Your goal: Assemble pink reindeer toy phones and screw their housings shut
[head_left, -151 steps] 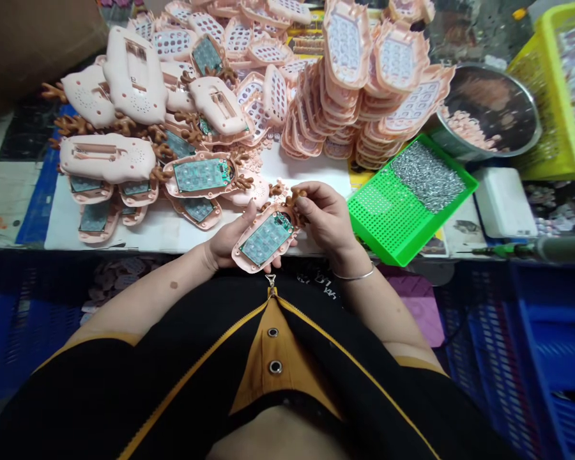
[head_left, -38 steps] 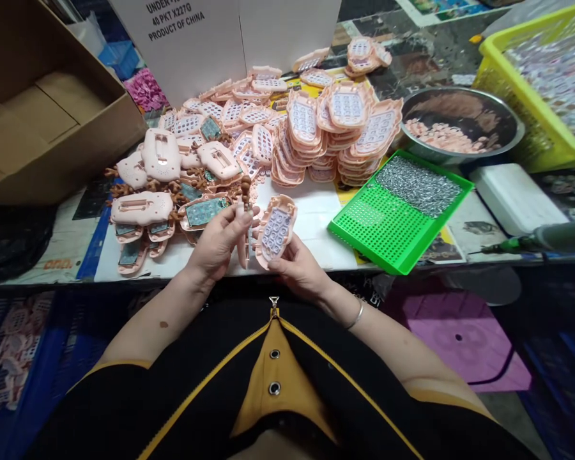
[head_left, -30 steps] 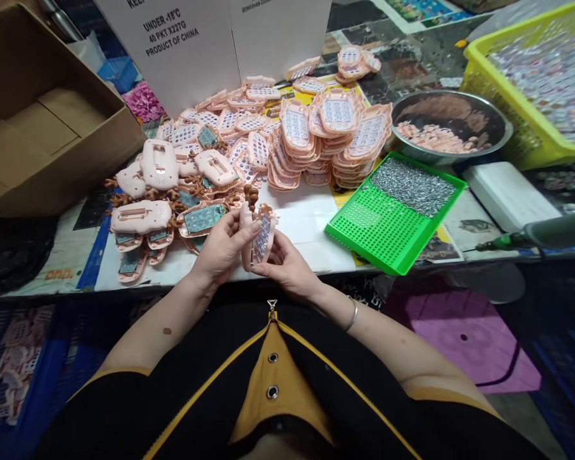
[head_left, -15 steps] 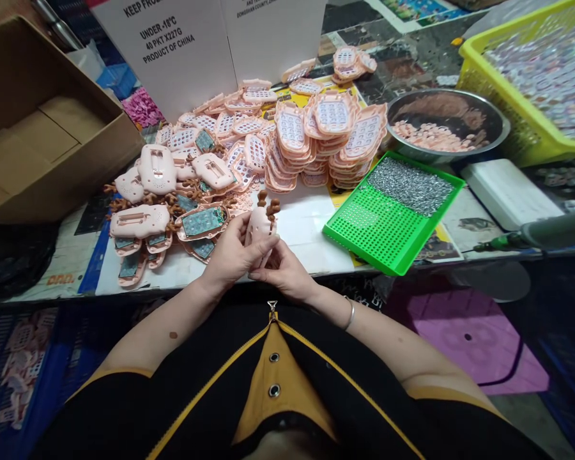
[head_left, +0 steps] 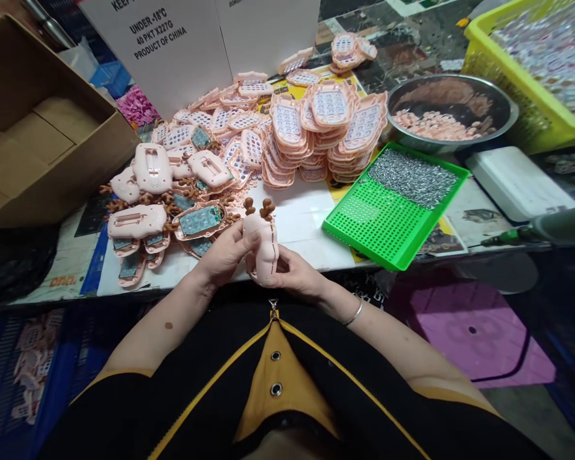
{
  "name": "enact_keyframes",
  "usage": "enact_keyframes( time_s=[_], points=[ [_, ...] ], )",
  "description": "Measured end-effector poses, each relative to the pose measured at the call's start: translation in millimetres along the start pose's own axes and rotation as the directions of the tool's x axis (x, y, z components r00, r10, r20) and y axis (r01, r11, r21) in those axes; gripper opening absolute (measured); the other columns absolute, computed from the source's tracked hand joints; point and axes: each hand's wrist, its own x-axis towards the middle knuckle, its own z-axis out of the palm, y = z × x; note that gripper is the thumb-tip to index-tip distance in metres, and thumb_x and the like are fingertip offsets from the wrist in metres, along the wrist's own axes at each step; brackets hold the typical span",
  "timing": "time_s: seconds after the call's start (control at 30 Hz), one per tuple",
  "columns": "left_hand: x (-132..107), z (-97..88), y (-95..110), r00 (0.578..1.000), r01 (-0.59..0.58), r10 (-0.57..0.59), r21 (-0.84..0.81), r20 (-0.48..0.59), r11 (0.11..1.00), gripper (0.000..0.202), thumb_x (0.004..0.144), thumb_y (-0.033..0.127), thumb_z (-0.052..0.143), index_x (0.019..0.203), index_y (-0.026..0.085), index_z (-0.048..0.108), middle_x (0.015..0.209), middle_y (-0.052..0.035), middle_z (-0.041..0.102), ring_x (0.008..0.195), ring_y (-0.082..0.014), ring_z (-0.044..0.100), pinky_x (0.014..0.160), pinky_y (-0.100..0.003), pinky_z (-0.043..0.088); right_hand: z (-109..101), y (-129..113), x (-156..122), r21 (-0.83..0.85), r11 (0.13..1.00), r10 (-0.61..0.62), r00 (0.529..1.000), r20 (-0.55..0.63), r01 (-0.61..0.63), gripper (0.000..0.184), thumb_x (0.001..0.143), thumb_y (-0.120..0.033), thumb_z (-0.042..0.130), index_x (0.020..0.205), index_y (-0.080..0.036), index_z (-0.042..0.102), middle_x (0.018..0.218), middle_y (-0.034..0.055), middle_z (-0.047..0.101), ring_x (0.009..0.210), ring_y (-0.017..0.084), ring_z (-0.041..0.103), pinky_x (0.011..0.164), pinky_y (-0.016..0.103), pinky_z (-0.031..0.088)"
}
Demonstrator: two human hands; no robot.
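Observation:
Between both hands, at the table's front edge, is a pink plastic toy phone casing (head_left: 264,249) with brown antlers at its top. It stands on its side, and a dark seam runs down between its two halves. My left hand (head_left: 227,252) grips it near the antler end. Fingers of my right hand (head_left: 297,271) close round its lower end. Left of my hands lie several antlered pink casings (head_left: 148,220), some showing green circuit boards (head_left: 200,220). Stacks of pink front shells with printed key grids (head_left: 330,105) stand behind.
A green tray (head_left: 364,230) of small screws lies to the right. Behind it are a steel bowl (head_left: 397,128) of pink pieces and a yellow basket (head_left: 508,83). A power screwdriver (head_left: 546,230) points in from the right; a cardboard box (head_left: 96,153) stands left.
The casing has been turned so that its long seamed side faces up toward me. My right hand has shifted down to its lower end; my left hand stays at the antler end.

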Motion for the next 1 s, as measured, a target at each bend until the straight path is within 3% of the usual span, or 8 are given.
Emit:
enact_keyframes(
  time_s=[0.1, 0.2, 0.3, 0.5, 0.63, 0.77, 0.9, 1.0],
  points=[
    [-1, 2.4, 0, 1.0, -0.003, 0.003, -0.017, -0.013, 1.0, 0.062, 0.063, 0.062, 0.088, 0.101, 0.016, 0.071, 0.097, -0.0081, 0.076, 0.084, -0.0185, 0.069, 0.078, -0.029, 0.054, 0, 1, 0, 0.025, 1.0, -0.018, 1.0, -0.005, 0.018, 0.056, 0.059, -0.048, 0.093, 0.1, -0.021, 0.065, 0.086, -0.0019, 0.066, 0.087, 0.016, 0.063, 0.084, 0.03, 0.054],
    [-4, 7.9, 2, 0.996, -0.066, 0.063, -0.053, -0.057, 0.996, 0.067, 0.061, 0.063, 0.088, 0.109, 0.02, 0.068, 0.108, -0.0082, 0.075, 0.101, -0.0225, 0.07, 0.09, -0.033, 0.054, 0, 1, 2, 0.035, 0.999, 0.0, 0.999, -0.034, 0.001, 0.061, 0.059, -0.041, 0.095, 0.11, -0.024, 0.066, 0.098, -0.002, 0.067, 0.094, 0.014, 0.064, 0.088, 0.027, 0.053],
    [-5, 12.9, 4, 0.99, -0.096, 0.09, -0.044, -0.109, 0.994, 0.073, 0.059, 0.052, 0.094, 0.119, 0.022, 0.064, 0.115, -0.0072, 0.072, 0.114, -0.0256, 0.066, 0.101, -0.037, 0.05, 1, 1, 2, 0.051, 0.998, 0.024, 0.999, -0.03, -0.022, 0.061, 0.062, -0.036, 0.094, 0.114, -0.026, 0.063, 0.093, -0.0038, 0.065, 0.093, 0.013, 0.064, 0.087, 0.025, 0.054],
    [-6, 15.4, 5, 0.99, -0.099, 0.101, 0.018, -0.104, 0.995, 0.068, 0.06, 0.04, 0.093, 0.118, 0.021, 0.064, 0.112, -0.0073, 0.071, 0.112, -0.0268, 0.065, 0.102, -0.039, 0.05, 4, 3, 1, 0.015, 1.0, 0.011, 1.0, -0.024, -0.01, 0.06, 0.065, -0.041, 0.092, 0.113, -0.026, 0.06, 0.081, -0.0061, 0.059, 0.084, 0.013, 0.062, 0.084, 0.027, 0.053],
    [-6, 14.3, 5, 0.992, -0.071, 0.078, 0.07, -0.103, 0.995, 0.075, 0.059, 0.047, 0.094, 0.121, 0.019, 0.064, 0.113, -0.0096, 0.071, 0.113, -0.0294, 0.065, 0.101, -0.042, 0.05, 4, 1, 1, -0.036, 0.999, 0.015, 1.0, -0.021, -0.016, 0.059, 0.063, -0.045, 0.093, 0.108, -0.023, 0.061, 0.083, -0.0046, 0.061, 0.077, 0.012, 0.057, 0.08, 0.028, 0.052],
    [-7, 6.5, 3, 0.992, -0.128, 0.129, 0.083, -0.011, 0.988, 0.085, 0.055, 0.057, 0.094, 0.126, 0.019, 0.065, 0.128, -0.0127, 0.069, 0.124, -0.0303, 0.061, 0.107, -0.039, 0.047, 0, -2, -2, -0.014, 1.0, 0.01, 0.999, 0.045, -0.009, 0.048, 0.062, -0.043, 0.093, 0.093, -0.019, 0.064, 0.084, -0.0027, 0.063, 0.075, 0.011, 0.054, 0.075, 0.026, 0.047],
    [-8, -2.2, -3, 0.985, -0.017, 0.03, -0.081, 0.17, 0.997, 0.079, 0.052, 0.061, 0.094, 0.113, 0.014, 0.076, 0.114, -0.0148, 0.076, 0.107, -0.0301, 0.07, 0.098, -0.039, 0.053, -7, -4, -6, -0.021, 1.0, 0.02, 0.963, 0.268, -0.015, 0.049, 0.063, -0.055, 0.088, 0.083, -0.016, 0.066, 0.074, -0.0012, 0.062, 0.069, 0.013, 0.055, 0.068, 0.027, 0.045],
    [-7, -0.5, -6, 0.995, 0.023, -0.001, -0.208, 0.103, 0.978, 0.056, 0.057, 0.05, 0.094, 0.097, 0.013, 0.081, 0.099, -0.0118, 0.079, 0.092, -0.0253, 0.073, 0.088, -0.036, 0.057, -7, -7, -10, -0.275, 0.957, -0.057, 0.987, 0.15, 0.097, 0.056, 0.075, -0.069, 0.073, 0.092, -0.016, 0.067, 0.082, 0.0032, 0.068, 0.079, 0.019, 0.063, 0.076, 0.033, 0.052]
  ],
)
